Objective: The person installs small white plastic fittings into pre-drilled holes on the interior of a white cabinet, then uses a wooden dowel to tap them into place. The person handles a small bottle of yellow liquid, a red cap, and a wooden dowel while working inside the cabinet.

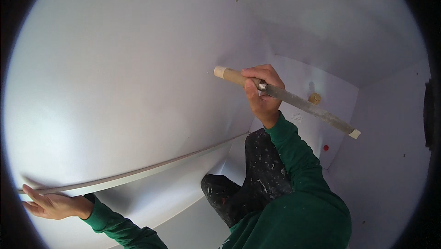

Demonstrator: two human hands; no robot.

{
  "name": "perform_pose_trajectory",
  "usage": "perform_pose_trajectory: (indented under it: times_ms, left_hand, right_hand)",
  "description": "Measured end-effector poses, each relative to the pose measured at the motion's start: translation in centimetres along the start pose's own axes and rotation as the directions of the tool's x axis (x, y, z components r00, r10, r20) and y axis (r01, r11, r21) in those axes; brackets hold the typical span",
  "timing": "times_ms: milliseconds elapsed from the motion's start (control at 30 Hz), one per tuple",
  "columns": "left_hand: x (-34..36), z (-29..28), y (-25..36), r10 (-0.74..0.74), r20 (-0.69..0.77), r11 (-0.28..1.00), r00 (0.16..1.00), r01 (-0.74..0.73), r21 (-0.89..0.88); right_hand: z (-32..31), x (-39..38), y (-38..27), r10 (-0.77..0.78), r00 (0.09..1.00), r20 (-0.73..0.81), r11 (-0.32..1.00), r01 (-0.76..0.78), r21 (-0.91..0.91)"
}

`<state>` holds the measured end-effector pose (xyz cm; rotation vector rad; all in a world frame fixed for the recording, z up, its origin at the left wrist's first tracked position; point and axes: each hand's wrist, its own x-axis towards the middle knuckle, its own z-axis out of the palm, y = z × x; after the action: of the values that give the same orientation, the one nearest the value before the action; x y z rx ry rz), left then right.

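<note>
My right hand (261, 96) grips a long tool (294, 100) with a pale wooden handle and a flat metal blade, held up in front of the white wall (128, 74). The blade slants down to the right and ends in a whitish tip. My left hand (51, 204) rests flat with spread fingers against the lower left of the wall, just under a thin white trim strip (151, 170) that runs across the wall. Both arms wear green sleeves.
My bent leg in dark, paint-spattered trousers (257, 180) is below the right hand. A side wall (317, 111) at the right carries a small brass fitting (314, 98) and a red dot (325, 147). White floor (193, 223) lies beneath.
</note>
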<state>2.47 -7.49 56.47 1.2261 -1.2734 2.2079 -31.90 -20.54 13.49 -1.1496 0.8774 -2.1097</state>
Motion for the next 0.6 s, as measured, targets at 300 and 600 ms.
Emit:
perform_pose_trajectory:
  times_ms: [300,600]
  left_hand:
    - [0.7,-1.7,0.0,-0.099,0.069,0.991,0.993,0.104,-0.079]
    - [2.1,-2.0,2.2,-0.240,0.109,0.946,0.965,0.258,-0.197]
  right_hand:
    - [0.3,0.3,-0.2,-0.106,0.993,-0.051,0.994,0.107,0.024]
    - [1.5,-0.2,2.1,0.087,0.996,0.023,0.995,-0.088,0.053]
